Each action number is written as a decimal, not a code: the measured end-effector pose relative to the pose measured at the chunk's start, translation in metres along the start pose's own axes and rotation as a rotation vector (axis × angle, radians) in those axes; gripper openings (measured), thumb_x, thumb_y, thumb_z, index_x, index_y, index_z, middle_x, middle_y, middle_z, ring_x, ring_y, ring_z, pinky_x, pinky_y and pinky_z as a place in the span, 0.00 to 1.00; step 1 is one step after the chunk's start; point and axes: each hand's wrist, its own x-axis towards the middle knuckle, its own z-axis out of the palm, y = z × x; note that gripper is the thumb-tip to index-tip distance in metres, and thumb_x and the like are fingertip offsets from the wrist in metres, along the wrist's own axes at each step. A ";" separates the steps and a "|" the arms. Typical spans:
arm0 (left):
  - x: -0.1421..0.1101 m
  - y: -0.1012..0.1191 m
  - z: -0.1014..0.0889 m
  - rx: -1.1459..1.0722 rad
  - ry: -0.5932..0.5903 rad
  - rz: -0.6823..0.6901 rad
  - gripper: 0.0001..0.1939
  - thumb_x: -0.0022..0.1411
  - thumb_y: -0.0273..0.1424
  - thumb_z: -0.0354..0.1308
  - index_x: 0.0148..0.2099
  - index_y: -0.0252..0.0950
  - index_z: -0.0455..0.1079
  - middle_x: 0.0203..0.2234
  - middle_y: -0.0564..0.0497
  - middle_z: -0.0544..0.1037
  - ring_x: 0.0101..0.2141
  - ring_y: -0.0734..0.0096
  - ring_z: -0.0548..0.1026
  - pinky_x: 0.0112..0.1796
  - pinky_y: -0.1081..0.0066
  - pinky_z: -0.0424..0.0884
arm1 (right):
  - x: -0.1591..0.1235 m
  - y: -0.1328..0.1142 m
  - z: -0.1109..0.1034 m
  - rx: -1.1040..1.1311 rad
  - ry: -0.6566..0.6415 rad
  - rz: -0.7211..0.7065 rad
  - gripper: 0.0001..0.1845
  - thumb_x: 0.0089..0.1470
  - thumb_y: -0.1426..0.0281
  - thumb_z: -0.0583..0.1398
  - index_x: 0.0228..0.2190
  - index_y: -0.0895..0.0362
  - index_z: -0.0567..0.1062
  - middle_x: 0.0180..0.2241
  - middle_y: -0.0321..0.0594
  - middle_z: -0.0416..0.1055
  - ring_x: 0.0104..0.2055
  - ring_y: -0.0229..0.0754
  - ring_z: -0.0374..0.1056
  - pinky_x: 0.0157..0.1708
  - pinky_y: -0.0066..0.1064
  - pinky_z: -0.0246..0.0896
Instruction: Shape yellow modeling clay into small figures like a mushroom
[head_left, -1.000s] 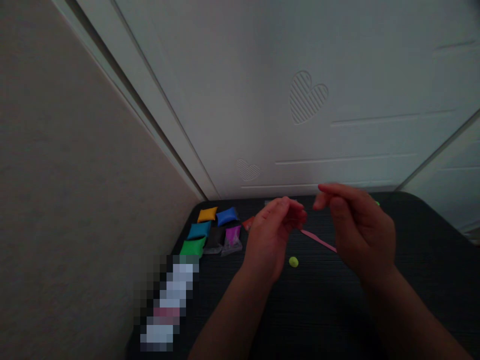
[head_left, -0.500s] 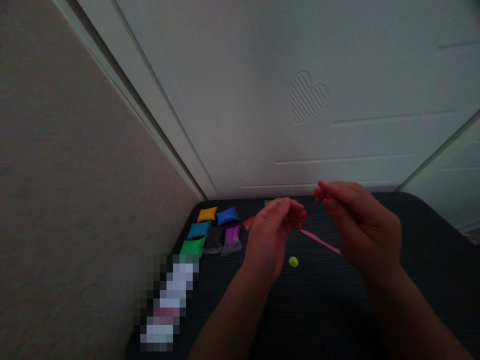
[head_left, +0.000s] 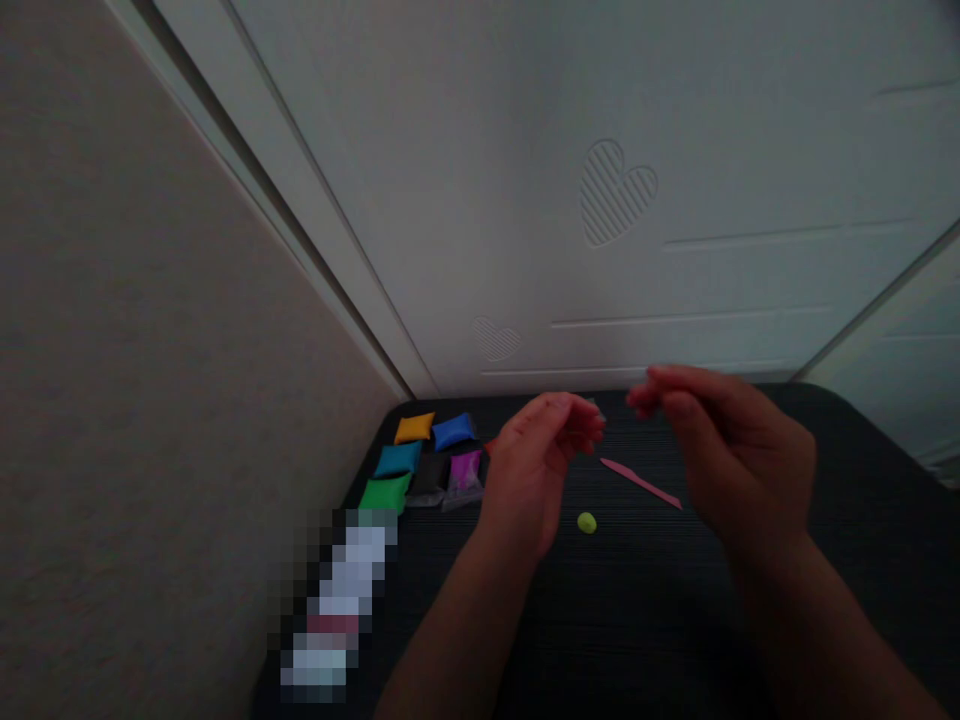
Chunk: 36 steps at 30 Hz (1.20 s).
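Note:
My left hand (head_left: 529, 470) is raised above the dark table with loosely curled fingers. I see nothing in it. Across a gap, my right hand (head_left: 739, 455) hangs at about the same height, its thumb apart from the bent fingers and nothing visible between them. Below and between the hands, a small yellow-green lump of clay (head_left: 587, 523) lies on the tabletop. A thin pink plastic modelling knife (head_left: 641, 484) rests slantwise behind it, closer to my right hand. My left hand partly hides a red packet (head_left: 491, 446).
Left on the dark table (head_left: 637, 620) lie several soft packets: yellow (head_left: 415, 429), blue (head_left: 454, 431), teal (head_left: 398, 460), black (head_left: 430, 480), purple (head_left: 465, 473) and green (head_left: 385, 494). A pixelated strip (head_left: 341, 605) covers something nearer. A white panel with hearts (head_left: 450, 200) rises behind.
My hands have moved slightly apart, the left one to the left and the right one to the right. My right thumb has parted from the fingers. The clay and knife stay put.

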 end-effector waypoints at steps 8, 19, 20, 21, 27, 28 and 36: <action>0.004 0.007 -0.008 -0.020 0.058 0.022 0.09 0.58 0.33 0.55 0.30 0.35 0.74 0.25 0.53 0.74 0.28 0.77 0.71 0.31 0.75 0.66 | 0.006 -0.002 -0.001 -0.027 -0.017 -0.113 0.16 0.52 0.76 0.60 0.40 0.46 0.76 0.34 0.35 0.70 0.36 0.38 0.66 0.36 0.32 0.63; 0.001 0.005 -0.003 0.011 0.025 0.034 0.09 0.58 0.32 0.55 0.30 0.34 0.74 0.25 0.52 0.73 0.27 0.77 0.70 0.30 0.75 0.66 | -0.001 0.007 -0.001 0.111 -0.016 -0.059 0.04 0.54 0.66 0.60 0.32 0.51 0.76 0.22 0.30 0.69 0.24 0.33 0.64 0.25 0.28 0.60; 0.001 0.005 -0.003 0.018 0.017 0.039 0.10 0.58 0.32 0.55 0.30 0.34 0.74 0.25 0.52 0.73 0.27 0.77 0.70 0.30 0.75 0.66 | -0.001 0.005 -0.001 0.056 -0.030 -0.050 0.05 0.55 0.68 0.60 0.35 0.50 0.76 0.24 0.30 0.70 0.26 0.32 0.65 0.25 0.27 0.60; 0.001 0.005 -0.002 0.022 0.009 0.043 0.10 0.59 0.32 0.55 0.30 0.34 0.74 0.25 0.52 0.73 0.27 0.77 0.70 0.30 0.75 0.66 | 0.000 0.004 -0.001 0.019 -0.048 -0.037 0.09 0.55 0.70 0.59 0.38 0.48 0.76 0.27 0.30 0.72 0.28 0.32 0.67 0.26 0.26 0.62; 0.000 0.004 -0.003 -0.031 0.006 0.025 0.09 0.59 0.32 0.54 0.34 0.34 0.74 0.26 0.52 0.74 0.28 0.76 0.71 0.30 0.75 0.66 | -0.001 0.003 0.003 0.152 -0.160 0.032 0.19 0.55 0.74 0.59 0.48 0.45 0.69 0.38 0.30 0.75 0.40 0.33 0.72 0.42 0.28 0.67; 0.000 0.004 -0.003 -0.043 0.013 0.023 0.10 0.60 0.33 0.54 0.34 0.34 0.74 0.26 0.52 0.74 0.28 0.76 0.71 0.30 0.75 0.66 | -0.002 0.003 0.003 0.148 -0.160 0.039 0.16 0.54 0.73 0.60 0.45 0.46 0.70 0.36 0.30 0.74 0.38 0.33 0.72 0.41 0.28 0.67; 0.000 0.005 -0.001 -0.111 0.045 0.009 0.13 0.62 0.33 0.51 0.32 0.33 0.74 0.25 0.52 0.75 0.28 0.77 0.72 0.31 0.75 0.68 | -0.003 0.001 0.001 0.098 -0.156 0.018 0.09 0.46 0.70 0.66 0.31 0.50 0.73 0.28 0.27 0.72 0.30 0.32 0.69 0.33 0.26 0.65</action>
